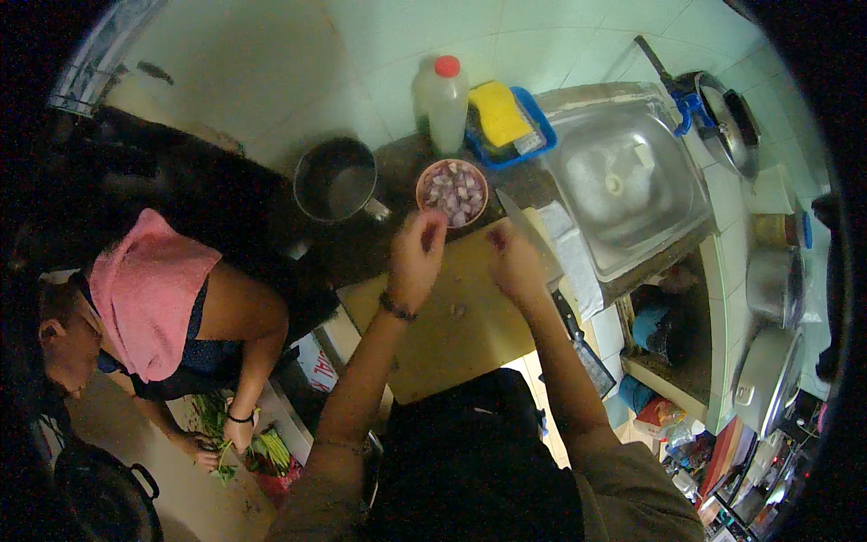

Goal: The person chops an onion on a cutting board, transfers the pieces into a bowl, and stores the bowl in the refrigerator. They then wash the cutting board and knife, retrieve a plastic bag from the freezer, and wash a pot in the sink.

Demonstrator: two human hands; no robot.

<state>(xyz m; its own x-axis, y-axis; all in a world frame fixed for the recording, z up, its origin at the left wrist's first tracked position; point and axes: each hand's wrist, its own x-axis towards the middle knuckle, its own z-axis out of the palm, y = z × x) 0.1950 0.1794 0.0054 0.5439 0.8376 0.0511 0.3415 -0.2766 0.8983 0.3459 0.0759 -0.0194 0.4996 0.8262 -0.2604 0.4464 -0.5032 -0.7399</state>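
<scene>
My left hand (419,266) hovers over the far edge of the yellowish cutting board (461,334), its fingers curled inward. Close by, to its right, my right hand (521,266) is also curled, fingertips pointing toward the left one. Something dark reddish shows in the curl of each hand, too blurred to name. Just beyond my left hand stands a round bowl (486,191) with chopped purple onion (452,191) in it. A knife (517,215) lies at the board's far right, its blade pointing toward the bowl; my right hand is near it. Small bits lie on the board.
A metal pot (336,181) stands left of the bowl. Behind are a red-capped bottle (447,108) and a blue tray (546,124) with a yellow sponge (499,115). A white cloth (576,257) lies beside the steel sink (623,217). At left, another person (244,316) handles leafy greens (210,415).
</scene>
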